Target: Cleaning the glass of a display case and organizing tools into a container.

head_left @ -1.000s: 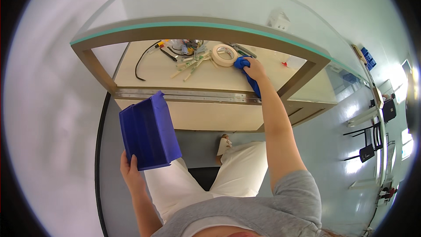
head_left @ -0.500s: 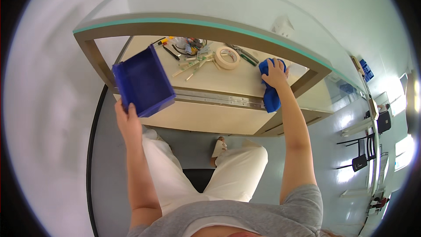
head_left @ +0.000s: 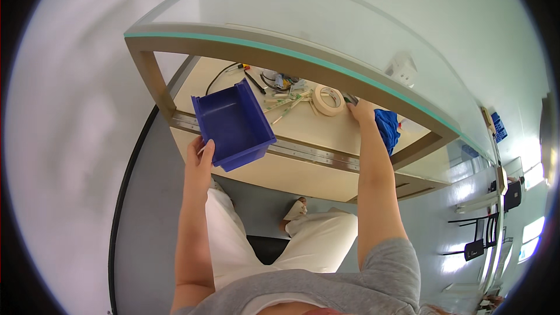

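Observation:
My left hand (head_left: pixel 200 160) grips the near left corner of a deep blue plastic bin (head_left: pixel 233 122), fingers and thumb closed on its wall. The bin is tilted over the table's front edge and looks empty inside. My right hand (head_left: pixel 363 111) reaches under the frame's top bar, beside a dark, slim hand tool (head_left: pixel 350 98). Its thumb side is close to the tool, but the bar hides most of the fingers. A crumpled blue cloth (head_left: pixel 387 131) lies just right of that hand. Left of the tool rests a roll of masking tape (head_left: pixel 329 101).
A brown metal frame with a glass top (head_left: pixel 291 55) spans over the table. Thin sticks (head_left: pixel 286 111), a black pen (head_left: pixel 255 83) and a tangle of cables and small parts (head_left: pixel 283 80) lie at the back. A hinge strip (head_left: pixel 315 154) runs along the front edge.
My right hand has let go of the blue cloth and moved left to the dark tool. The cloth stays on the table. My left hand has brought the bin rightward.

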A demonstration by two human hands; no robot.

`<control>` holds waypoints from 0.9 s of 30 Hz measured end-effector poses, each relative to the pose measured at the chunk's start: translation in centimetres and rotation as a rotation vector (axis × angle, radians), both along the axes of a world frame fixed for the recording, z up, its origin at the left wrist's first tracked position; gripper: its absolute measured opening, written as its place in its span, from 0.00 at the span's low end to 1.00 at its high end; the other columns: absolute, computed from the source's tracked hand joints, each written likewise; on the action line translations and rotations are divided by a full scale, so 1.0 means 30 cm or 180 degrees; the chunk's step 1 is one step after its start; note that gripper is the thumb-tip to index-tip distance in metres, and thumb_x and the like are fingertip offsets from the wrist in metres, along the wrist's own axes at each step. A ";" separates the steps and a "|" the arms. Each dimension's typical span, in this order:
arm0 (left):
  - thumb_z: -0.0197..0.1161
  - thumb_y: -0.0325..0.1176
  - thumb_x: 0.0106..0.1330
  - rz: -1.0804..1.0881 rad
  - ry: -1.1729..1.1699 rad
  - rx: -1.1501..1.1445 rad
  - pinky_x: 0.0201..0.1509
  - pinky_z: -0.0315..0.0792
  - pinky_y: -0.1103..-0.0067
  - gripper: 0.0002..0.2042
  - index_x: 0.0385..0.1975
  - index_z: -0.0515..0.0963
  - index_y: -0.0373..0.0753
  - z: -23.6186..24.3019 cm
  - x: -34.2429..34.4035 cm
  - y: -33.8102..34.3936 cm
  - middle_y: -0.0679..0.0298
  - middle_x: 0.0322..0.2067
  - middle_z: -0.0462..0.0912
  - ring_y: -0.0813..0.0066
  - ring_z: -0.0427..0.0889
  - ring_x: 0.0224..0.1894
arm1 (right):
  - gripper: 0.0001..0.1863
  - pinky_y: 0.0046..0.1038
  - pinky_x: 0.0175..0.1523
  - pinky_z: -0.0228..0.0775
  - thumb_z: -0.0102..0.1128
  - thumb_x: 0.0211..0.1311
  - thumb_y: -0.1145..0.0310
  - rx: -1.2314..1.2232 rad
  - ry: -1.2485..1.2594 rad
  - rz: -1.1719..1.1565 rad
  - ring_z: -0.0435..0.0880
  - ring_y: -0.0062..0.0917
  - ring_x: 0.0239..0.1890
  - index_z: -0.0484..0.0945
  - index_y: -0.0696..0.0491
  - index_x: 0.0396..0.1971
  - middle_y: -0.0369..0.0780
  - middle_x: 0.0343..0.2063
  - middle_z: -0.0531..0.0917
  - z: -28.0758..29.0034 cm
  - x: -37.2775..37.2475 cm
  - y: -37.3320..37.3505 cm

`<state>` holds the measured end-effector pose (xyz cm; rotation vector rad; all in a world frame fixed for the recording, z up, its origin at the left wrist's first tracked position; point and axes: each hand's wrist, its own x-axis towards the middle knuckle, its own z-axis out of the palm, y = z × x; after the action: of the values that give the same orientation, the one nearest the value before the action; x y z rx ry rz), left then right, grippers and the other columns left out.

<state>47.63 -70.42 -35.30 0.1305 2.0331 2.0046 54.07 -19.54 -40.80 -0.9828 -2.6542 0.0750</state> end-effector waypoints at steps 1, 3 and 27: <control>0.58 0.53 0.65 -0.0052 -0.0429 0.0108 0.62 0.63 0.65 0.35 0.66 0.57 0.38 0.005 -0.006 -0.009 0.54 0.63 0.64 0.62 0.62 0.66 | 0.34 0.39 0.59 0.69 0.65 0.51 0.50 -0.0095 -0.0400 -0.0117 0.75 0.44 0.56 0.73 0.58 0.53 0.54 0.54 0.75 0.050 -0.005 -0.052; 0.58 0.56 0.63 -0.0181 -0.0621 0.0336 0.63 0.62 0.62 0.40 0.67 0.53 0.38 -0.027 -0.019 0.000 0.54 0.65 0.61 0.62 0.60 0.68 | 0.33 0.39 0.57 0.70 0.66 0.50 0.49 -0.0151 -0.0826 -0.0228 0.77 0.45 0.54 0.76 0.60 0.49 0.54 0.52 0.77 0.093 0.001 -0.101; 0.63 0.62 0.55 -0.0336 -0.1002 0.1035 0.57 0.65 0.51 0.52 0.71 0.36 0.51 -0.102 0.152 0.219 0.56 0.69 0.47 0.54 0.55 0.67 | 0.26 0.36 0.40 0.75 0.65 0.44 0.54 -0.0280 -0.1111 0.1999 0.83 0.40 0.35 0.77 0.64 0.34 0.51 0.33 0.83 0.567 -0.034 -1.050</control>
<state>52.19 -63.85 -38.35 -0.0127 1.4746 2.1190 53.06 -51.02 -23.80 -0.1524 -3.2064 0.1711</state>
